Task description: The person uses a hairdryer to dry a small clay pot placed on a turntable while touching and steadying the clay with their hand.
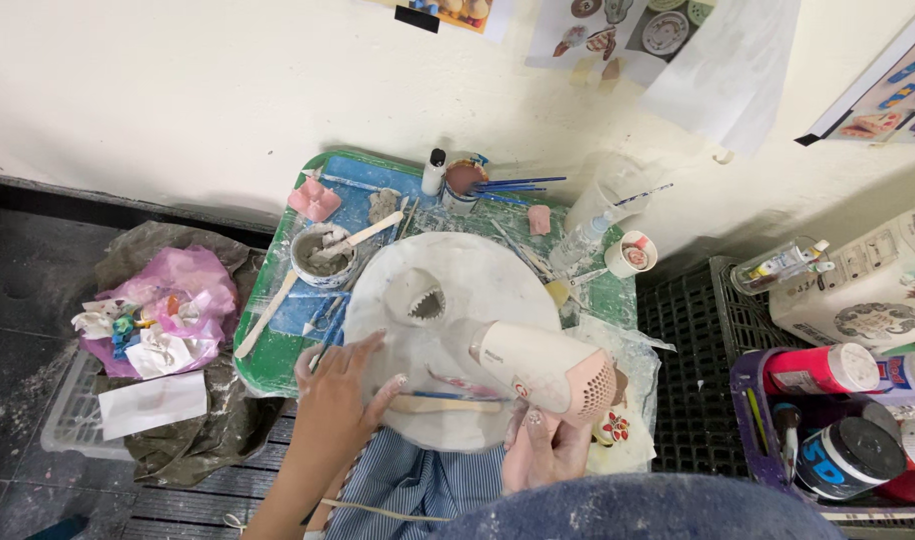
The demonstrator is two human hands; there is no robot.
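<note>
My right hand (543,445) grips the handle of a white and pink hair dryer (538,368), its nozzle pointing up-left at a small grey clay piece (423,298) with a toothed opening. The clay piece stands on a round white board (478,270). My left hand (338,395) rests flat with fingers spread on the board's left edge. A wooden modelling stick (448,405) and a thin blue-handled tool (443,394) lie on the board between my hands.
A green tray (268,360) under the board holds a bowl of grey slip (323,255), wooden sticks, brushes, a pink sponge (315,200) and small bottles. Crumpled pink plastic (168,305) lies left. Paint jars in a purple basket (753,420) stand right.
</note>
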